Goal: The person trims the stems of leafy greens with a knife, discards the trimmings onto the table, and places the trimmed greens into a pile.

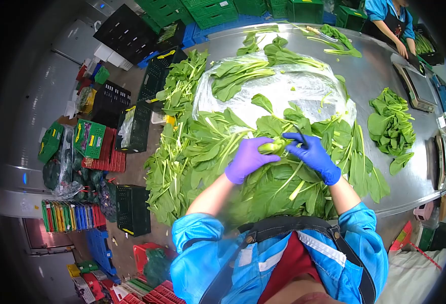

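In a purple glove, my left hand (251, 159) is closed around the pale stem end of a leafy green (269, 148), which looks like choy sum. My right hand (315, 156), gloved in blue, is right beside that stem end. Its fingers are curled around a thin dark tool (301, 136) that looks like a small knife; most of it is hidden by the glove. Loose leaves and stalks (278, 190) lie under and around both hands. Just beyond them, a clear plastic sheet (283, 86) carries a few bunches of greens (240, 73).
A neat pile of greens (391, 124) lies on the metal table (354, 76) to the right, near a scale (414, 86). A heap of leaves (174, 152) covers the left edge. Dark crates (133, 210) stand to the left. A co-worker (393, 25) is at the far right corner.
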Motion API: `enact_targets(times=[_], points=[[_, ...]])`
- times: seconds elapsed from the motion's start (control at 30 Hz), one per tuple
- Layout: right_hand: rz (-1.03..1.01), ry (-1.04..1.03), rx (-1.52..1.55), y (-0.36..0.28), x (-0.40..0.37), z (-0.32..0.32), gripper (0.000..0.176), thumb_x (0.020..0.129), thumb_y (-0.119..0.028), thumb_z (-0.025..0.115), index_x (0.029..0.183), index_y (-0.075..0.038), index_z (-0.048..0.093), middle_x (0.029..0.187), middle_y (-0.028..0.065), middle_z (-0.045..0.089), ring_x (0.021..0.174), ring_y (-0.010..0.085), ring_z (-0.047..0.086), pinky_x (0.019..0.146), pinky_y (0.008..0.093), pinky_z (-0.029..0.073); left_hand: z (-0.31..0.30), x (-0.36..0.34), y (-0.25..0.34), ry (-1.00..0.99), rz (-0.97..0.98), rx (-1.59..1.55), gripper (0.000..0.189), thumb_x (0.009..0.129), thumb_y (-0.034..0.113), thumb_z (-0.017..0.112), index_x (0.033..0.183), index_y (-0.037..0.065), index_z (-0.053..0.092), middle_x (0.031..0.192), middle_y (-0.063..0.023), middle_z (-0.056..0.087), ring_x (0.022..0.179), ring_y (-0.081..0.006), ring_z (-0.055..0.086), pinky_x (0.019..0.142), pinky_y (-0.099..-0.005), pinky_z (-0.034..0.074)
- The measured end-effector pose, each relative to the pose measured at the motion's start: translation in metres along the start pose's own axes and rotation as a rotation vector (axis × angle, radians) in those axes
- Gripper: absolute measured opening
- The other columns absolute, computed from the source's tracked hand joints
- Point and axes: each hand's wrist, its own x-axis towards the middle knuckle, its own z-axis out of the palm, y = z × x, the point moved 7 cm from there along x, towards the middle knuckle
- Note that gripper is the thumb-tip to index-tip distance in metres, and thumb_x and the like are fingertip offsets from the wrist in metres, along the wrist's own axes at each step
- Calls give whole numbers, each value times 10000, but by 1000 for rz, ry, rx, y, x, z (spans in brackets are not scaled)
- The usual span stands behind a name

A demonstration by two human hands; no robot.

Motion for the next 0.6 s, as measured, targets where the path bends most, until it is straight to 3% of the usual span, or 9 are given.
enact_targets(times=[0.13, 0.17, 0.23, 0.27, 0.3, 0.37, 0.43, 0.53, 0.6], points=[[124, -203, 137, 16, 10, 16, 362, 786, -250, 702, 1089, -59, 654, 730, -24, 623, 547, 49, 478, 517, 206, 401, 9, 9, -19, -274, -304, -513, 391, 696, 185, 780, 997, -28, 648, 913, -27, 657, 794, -83, 581, 748, -266, 478], [128, -213, 140, 13, 12, 9, 362, 786, -250, 702, 1089, -59, 654, 730, -24, 623, 547, 49, 478, 517, 206, 401, 1, 12, -26, -268, -314, -516, 391, 696, 185, 780, 997, -28, 648, 913, -27, 657, 794, -83, 581, 748, -266, 478], [407, -260, 327, 15, 9, 0, 338, 784, -232, 690, 1080, -70, 663, 730, -26, 624, 538, 35, 472, 488, 202, 386, -12, 19, -49, -261, -396, -555, 376, 706, 168, 765, 1014, -13, 646, 908, -26, 660, 779, -79, 581, 738, -256, 480], [419, -165, 285, 23, 13, -5, 314, 788, -208, 671, 1070, -71, 668, 733, -20, 632, 531, 38, 475, 476, 208, 394, -20, 23, -65, -232, -430, -380, 415, 705, 175, 765, 1058, -1, 636, 939, -53, 672, 801, -120, 619, 762, -271, 491], [418, -166, 283, 25, 13, -3, 314, 788, -208, 671, 1070, -71, 668, 733, -20, 632, 531, 38, 475, 476, 208, 394, -16, 22, -76, -230, -430, -380, 415, 705, 175, 765, 1058, -1, 636, 939, -53, 672, 801, -120, 619, 762, -271, 491], [365, -99, 143, 27, 16, -6, 313, 789, -200, 680, 1069, -63, 667, 754, -16, 639, 555, 35, 483, 510, 206, 407, -33, 31, -71, 105, -110, 132, 457, 702, 196, 768, 1095, 10, 627, 982, -80, 674, 844, -147, 635, 800, -288, 492], [230, -96, 32, 23, 20, 4, 337, 794, -173, 691, 1086, -12, 640, 761, 7, 641, 654, 55, 510, 615, 243, 446, -5, 28, -33, -88, -185, -125, 503, 684, 166, 787, 1130, 13, 612, 1001, -90, 670, 911, -150, 616, 836, -298, 479], [126, -25, 84, 27, 23, 14, 328, 810, -187, 674, 1081, -7, 636, 785, 51, 664, 702, 68, 535, 657, 263, 458, 22, 31, -10, -167, -27, -311, 458, 686, 107, 775, 1110, 18, 623, 939, -68, 668, 889, -144, 605, 837, -276, 468], [135, -139, 79, 35, 19, 11, 315, 815, -206, 669, 1057, -8, 643, 779, 53, 668, 701, 75, 547, 654, 265, 462, 42, 32, -25, -401, -239, -677, 456, 664, 136, 782, 1073, 13, 624, 901, -41, 650, 853, -123, 586, 816, -262, 458]])
